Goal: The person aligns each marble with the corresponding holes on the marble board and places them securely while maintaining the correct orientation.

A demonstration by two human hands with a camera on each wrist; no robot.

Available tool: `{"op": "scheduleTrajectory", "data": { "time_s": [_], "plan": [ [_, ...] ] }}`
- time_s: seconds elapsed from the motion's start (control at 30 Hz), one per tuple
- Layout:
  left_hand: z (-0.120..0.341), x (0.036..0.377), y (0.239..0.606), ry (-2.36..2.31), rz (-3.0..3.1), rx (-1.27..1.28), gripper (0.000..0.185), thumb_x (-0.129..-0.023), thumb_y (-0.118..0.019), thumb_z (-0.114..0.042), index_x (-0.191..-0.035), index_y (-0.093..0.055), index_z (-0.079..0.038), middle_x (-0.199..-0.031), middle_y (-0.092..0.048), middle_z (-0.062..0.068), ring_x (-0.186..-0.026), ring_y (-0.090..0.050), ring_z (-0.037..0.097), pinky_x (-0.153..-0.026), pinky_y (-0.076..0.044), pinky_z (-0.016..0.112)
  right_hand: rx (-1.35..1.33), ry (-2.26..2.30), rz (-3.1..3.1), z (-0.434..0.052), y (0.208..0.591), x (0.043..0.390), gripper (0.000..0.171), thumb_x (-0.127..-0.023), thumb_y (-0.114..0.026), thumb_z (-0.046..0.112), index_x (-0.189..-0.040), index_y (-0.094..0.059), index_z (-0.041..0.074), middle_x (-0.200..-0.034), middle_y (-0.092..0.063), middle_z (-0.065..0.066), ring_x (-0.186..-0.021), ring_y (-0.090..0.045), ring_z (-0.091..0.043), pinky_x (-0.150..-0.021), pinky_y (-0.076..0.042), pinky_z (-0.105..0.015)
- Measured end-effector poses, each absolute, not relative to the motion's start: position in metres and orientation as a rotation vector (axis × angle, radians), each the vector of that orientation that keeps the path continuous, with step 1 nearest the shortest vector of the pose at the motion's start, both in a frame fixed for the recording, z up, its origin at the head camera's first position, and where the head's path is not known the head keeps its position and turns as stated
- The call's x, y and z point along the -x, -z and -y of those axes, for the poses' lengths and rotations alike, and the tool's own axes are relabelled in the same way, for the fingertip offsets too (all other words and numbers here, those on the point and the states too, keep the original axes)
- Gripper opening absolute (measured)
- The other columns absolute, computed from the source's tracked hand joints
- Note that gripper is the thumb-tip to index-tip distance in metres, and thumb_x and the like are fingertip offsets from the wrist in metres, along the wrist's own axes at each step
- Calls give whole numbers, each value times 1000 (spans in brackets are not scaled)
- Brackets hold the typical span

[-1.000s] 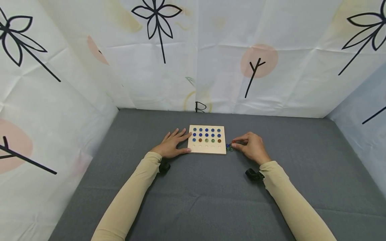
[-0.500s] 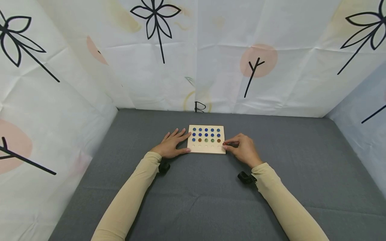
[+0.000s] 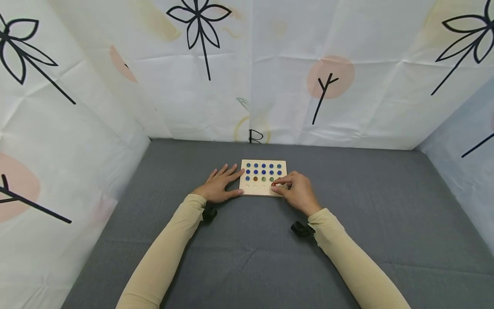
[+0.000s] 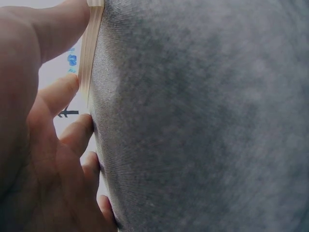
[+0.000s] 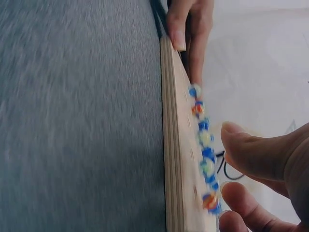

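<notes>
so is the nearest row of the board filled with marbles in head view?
No. The wooden board shows bare holes along its nearest row; marbles fill only the three farther rows.

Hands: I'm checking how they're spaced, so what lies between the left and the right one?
In the head view, the wooden board with marbles lies between left hand and right hand.

Two arms are clad in long beige sleeves [image 3: 166, 253]; a small black camera unit [image 3: 302, 229] is strapped under each wrist; hands are bare.
</notes>
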State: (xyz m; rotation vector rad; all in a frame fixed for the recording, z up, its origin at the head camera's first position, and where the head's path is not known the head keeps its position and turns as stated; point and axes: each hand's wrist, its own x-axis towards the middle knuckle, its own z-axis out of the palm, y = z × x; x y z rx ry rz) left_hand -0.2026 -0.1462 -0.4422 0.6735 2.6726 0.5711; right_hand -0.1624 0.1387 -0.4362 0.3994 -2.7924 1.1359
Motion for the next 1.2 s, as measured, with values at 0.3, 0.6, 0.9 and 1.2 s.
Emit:
{"op": "scheduleTrajectory", "data": {
  "time_s": [0.3, 0.6, 0.9, 1.2],
  "plan": [
    [146, 204, 444, -547, -2672, -660, 77, -101, -57, -53, -164, -22, -25, -169, -12, 8, -156, -1, 32, -124, 2, 56, -425, -1165, 2768, -114, 438, 164, 17, -85, -85, 21, -99, -84, 11, -92, -68, -7, -80, -59, -23, -68, -48, -39],
    [146, 204, 445, -541, -2676, -645, 77, -101, -56, -55, -164, -22, -27, -169, -12, 6, -156, -1, 30, -124, 3, 54, -450, -1193, 2772, -97, 439, 165, 17, -87, -83, 21, -101, -83, 11, -94, -69, -8, -84, -62, -24, -70, -51, -41],
    [147, 205, 445, -546, -2670, -660, 77, -101, -57, -54, -164, -22, -26, -169, -12, 7, -156, -1, 31, -124, 2, 56, -459, -1188, 2767, -83, 442, 166, 19, -87, -83, 20, -103, -83, 9, -92, -69, -8, -77, -61, -21, -66, -51, -37],
    [147, 204, 444, -549, -2682, -675, 77, -101, -57, -53, -164, -24, -24, -169, -14, 9, -156, -2, 34, -123, 1, 58, -407, -1156, 2800, -73, 444, 169, 14, -87, -83, 19, -99, -84, 12, -88, -68, -4, -72, -60, -17, -64, -50, -35]
  ]
}}
